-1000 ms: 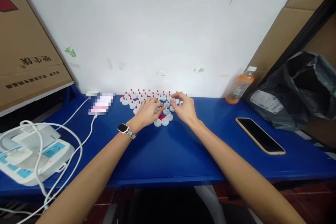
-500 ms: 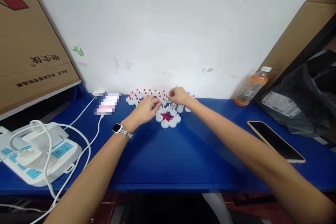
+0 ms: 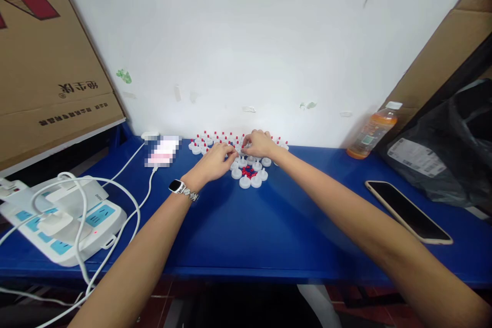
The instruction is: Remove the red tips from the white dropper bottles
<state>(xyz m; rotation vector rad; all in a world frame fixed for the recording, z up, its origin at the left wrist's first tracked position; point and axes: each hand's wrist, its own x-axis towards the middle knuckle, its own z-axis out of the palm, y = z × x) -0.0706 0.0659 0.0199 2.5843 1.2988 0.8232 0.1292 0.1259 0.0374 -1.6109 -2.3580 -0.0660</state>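
Note:
Many white plastic nozzle caps stand at the back of the blue table; a front white cap (image 3: pixel 245 182) shows a bare spout. Those along the wall, like one white cap (image 3: pixel 196 149) at the left, wear small red tips. Loose red tips (image 3: pixel 249 172) lie in a ring of bare white caps. My left hand (image 3: pixel 217 160) reaches over the left caps, thumb and forefinger pinched close together. Facing it, my right hand (image 3: pixel 260 144) is bent down over the middle caps, its fingertips closed. What either pinch holds is too small to make out.
A power strip (image 3: pixel 102 230) with white cables lies at the left, and a lit, blurred-out phone (image 3: pixel 164 151) behind it. At the right are a dark-screened phone (image 3: pixel 409 212), an orange drink bottle (image 3: pixel 372 130) and a grey plastic bag (image 3: pixel 442 148). A cardboard box (image 3: pixel 49 72) stands at the left.
My right hand has moved left and slightly down, closer to my left hand. My left hand stays nearly in place, its fingers drawn closer together. The whole view has shifted a little.

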